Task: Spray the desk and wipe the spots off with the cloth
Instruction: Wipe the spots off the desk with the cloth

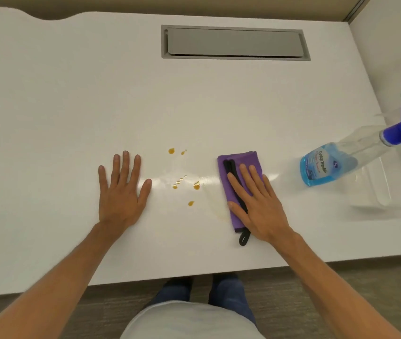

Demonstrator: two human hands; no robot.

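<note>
We see the spray bottle point(336, 157) standing at the right of the white desk point(47, 106), clear plastic with a blue trigger head, and only its bottom part holds blue liquid — the rest is empty. Its label carries cursive writing too blurred for us to read. Our left hand point(121, 192) lies flat on the desk, fingers spread, with nothing in it. Our right hand point(255, 199) presses open-palmed on the folded purple cloth point(239, 187), which has a black strip and a black loop at its near end; the fingers lie flat rather than curl round it. Between the hands sit the amber spots point(184, 177) — several small drops, just left of the cloth. A grey hatch point(233, 42) is set into the far desk.
</note>
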